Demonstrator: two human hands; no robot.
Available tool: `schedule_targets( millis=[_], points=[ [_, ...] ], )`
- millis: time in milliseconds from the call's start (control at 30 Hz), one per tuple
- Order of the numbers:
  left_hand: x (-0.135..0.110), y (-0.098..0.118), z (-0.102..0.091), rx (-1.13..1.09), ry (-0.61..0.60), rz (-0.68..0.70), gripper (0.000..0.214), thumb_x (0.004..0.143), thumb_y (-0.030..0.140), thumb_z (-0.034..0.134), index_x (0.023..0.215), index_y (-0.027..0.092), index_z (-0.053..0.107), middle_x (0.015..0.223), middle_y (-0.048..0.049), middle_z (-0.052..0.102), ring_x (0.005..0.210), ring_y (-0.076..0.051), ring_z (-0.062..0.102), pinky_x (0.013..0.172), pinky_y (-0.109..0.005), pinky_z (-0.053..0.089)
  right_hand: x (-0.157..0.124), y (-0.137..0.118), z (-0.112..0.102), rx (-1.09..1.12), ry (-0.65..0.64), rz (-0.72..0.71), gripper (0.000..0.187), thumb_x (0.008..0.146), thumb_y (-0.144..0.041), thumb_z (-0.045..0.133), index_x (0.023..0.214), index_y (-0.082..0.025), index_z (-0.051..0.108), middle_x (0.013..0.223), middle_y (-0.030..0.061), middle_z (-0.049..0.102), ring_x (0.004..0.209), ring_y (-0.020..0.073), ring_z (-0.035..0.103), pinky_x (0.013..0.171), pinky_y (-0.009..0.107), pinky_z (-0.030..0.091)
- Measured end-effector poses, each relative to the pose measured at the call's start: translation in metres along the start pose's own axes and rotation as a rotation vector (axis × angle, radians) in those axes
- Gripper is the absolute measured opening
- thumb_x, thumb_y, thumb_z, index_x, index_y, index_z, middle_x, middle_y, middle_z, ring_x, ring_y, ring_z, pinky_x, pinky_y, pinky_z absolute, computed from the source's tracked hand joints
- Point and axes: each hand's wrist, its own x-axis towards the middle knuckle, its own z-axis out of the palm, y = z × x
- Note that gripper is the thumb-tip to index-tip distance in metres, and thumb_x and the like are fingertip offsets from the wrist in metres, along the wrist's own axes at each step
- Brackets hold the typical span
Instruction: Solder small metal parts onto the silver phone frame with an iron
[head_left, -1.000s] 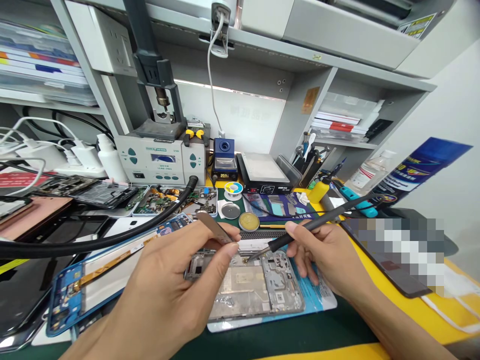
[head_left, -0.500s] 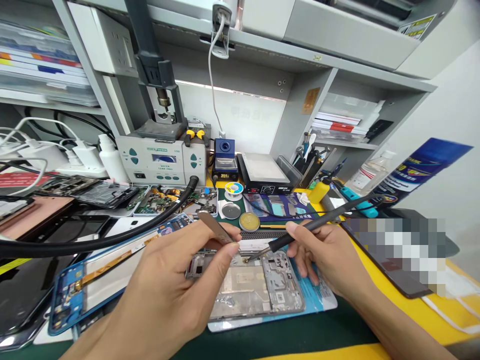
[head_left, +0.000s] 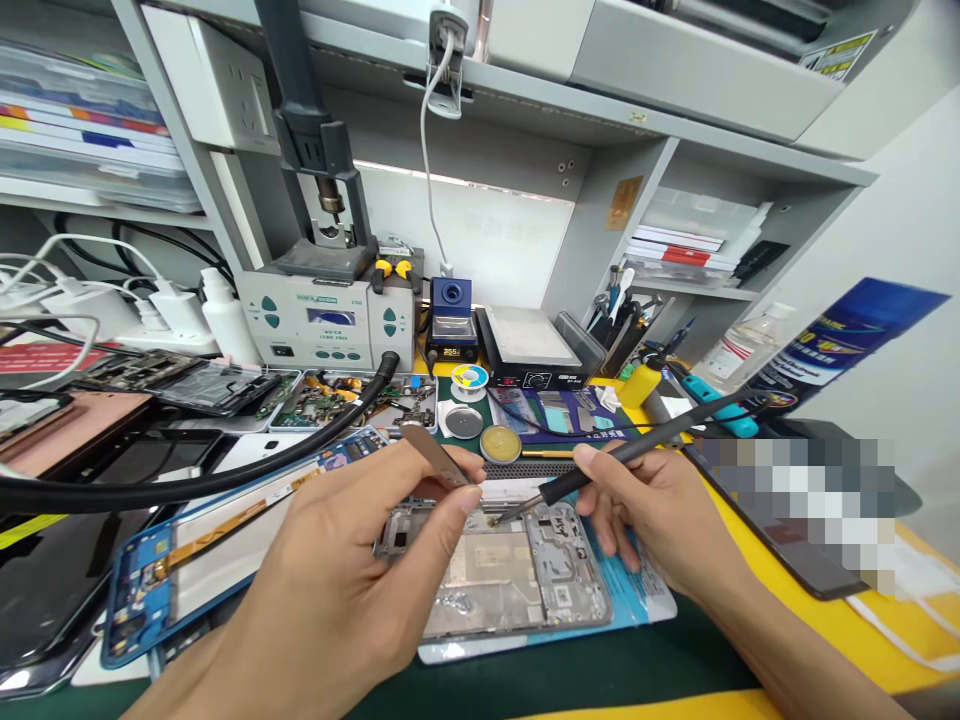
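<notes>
My right hand [head_left: 637, 500] grips a soldering iron [head_left: 600, 470] by its dark handle, the tip slanting down to the left onto a metal phone frame [head_left: 495, 570]. Between the thumb and fingers of my left hand [head_left: 352, 560] is a pair of brown-grey metal tweezers [head_left: 435, 455]; their tips are hidden behind the fingers. The iron's tip meets a small brownish spot near the frame's upper edge. Under the frame lies a blue and white packet [head_left: 630, 585], and my right hand's lower fingers hover close to it.
A hot air station [head_left: 330, 320] stands behind, its black hose [head_left: 300, 470] crossing at left. A solder spool [head_left: 469, 380], a round tin of yellowish paste [head_left: 500, 444] and a heating plate [head_left: 532, 335] sit beyond the frame. Phones and a blue phone housing [head_left: 135, 600] crowd the left.
The whole view has shifted very slightly. Both hands, the tweezers and the soldering iron keep practically the same positions over the phone frame.
</notes>
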Motion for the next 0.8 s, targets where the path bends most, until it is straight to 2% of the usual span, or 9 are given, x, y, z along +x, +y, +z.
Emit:
schedule_targets(
  millis=[100,333,567,800],
  points=[
    [-0.0001,0.001,-0.0011,-0.001,-0.002,0.009,0.013,0.108,0.025,0.066,0.11,0.028,0.078,0.104,0.0017,0.09,0.088,-0.017,0.086,0.074,-0.022,0.07,0.0001,0.0006,-0.0003,0.007,0.002,0.002,0.06,0.084,-0.068,0.094,0.056,-0.018,0.076,0.037,0.0035,0.063,0.026,0.0117,0.05,0.03,0.021,0.034],
    [-0.0005,0.0019,-0.0039,0.011,-0.006,0.042,0.012,0.109,0.023,0.067,0.114,0.03,0.076,0.104,0.006,0.088,0.088,-0.011,0.084,0.076,-0.015,0.066,-0.0022,-0.0016,0.0,-0.003,0.0,-0.001,0.058,0.086,-0.065,0.095,0.056,-0.018,0.077,0.039,0.0043,0.066,0.027,0.0106,0.05,0.032,0.02,0.036],
    [0.0007,0.0004,-0.0002,-0.025,0.005,0.014,0.016,0.108,0.023,0.065,0.113,0.033,0.077,0.103,0.0039,0.088,0.085,-0.017,0.084,0.071,-0.026,0.069,-0.0005,-0.0012,0.0,-0.002,0.0,-0.002,0.06,0.085,-0.067,0.094,0.056,-0.018,0.077,0.037,0.0044,0.065,0.026,0.0118,0.049,0.031,0.022,0.034],
    [0.0008,0.0019,-0.0033,-0.013,-0.002,0.046,0.015,0.108,0.02,0.067,0.113,0.031,0.077,0.105,0.0056,0.088,0.087,-0.013,0.084,0.073,-0.02,0.067,-0.0018,-0.0001,-0.0007,0.003,0.002,-0.005,0.059,0.085,-0.066,0.095,0.056,-0.018,0.077,0.038,0.0041,0.065,0.027,0.0106,0.05,0.031,0.019,0.035]
  ],
)
